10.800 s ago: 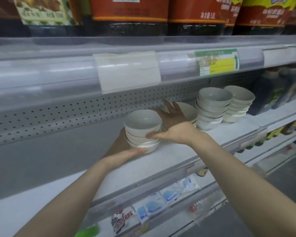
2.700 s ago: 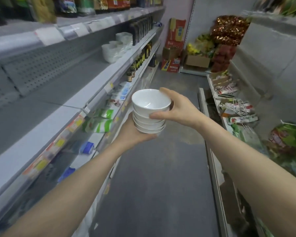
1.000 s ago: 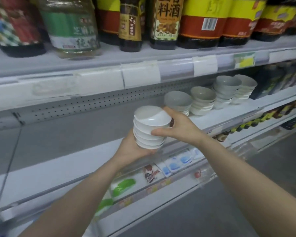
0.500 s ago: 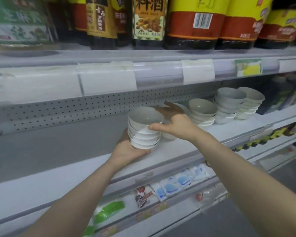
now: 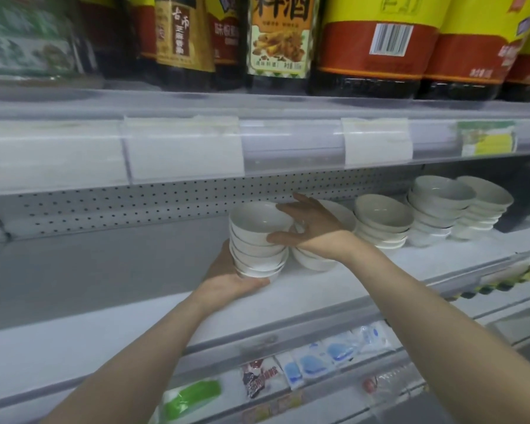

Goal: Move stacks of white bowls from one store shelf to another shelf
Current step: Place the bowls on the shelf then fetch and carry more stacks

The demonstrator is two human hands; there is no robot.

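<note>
A stack of several white bowls (image 5: 257, 240) stands on the white middle shelf (image 5: 334, 295), or just above it; contact is not clear. My left hand (image 5: 227, 280) cups its base from the left and below. My right hand (image 5: 306, 228) grips the upper bowls from the right, fingers spread toward the back. Directly behind my right hand is another bowl stack (image 5: 315, 258), partly hidden. Further right along the shelf stand three more stacks: one low (image 5: 383, 221) and two taller (image 5: 438, 209) (image 5: 481, 209).
The upper shelf edge (image 5: 288, 142) with blank price tags hangs low over the bowls. Large sauce bottles (image 5: 371, 44) stand on it. A perforated back panel (image 5: 135, 206) closes the rear. Small packets (image 5: 312, 362) lie on the lower shelf. The shelf left of the held stack is bare.
The held stack has moved forward and down onto the middle shelf, beside the stack to its right. My right fingers have spread. The camera has moved closer to the shelf.
</note>
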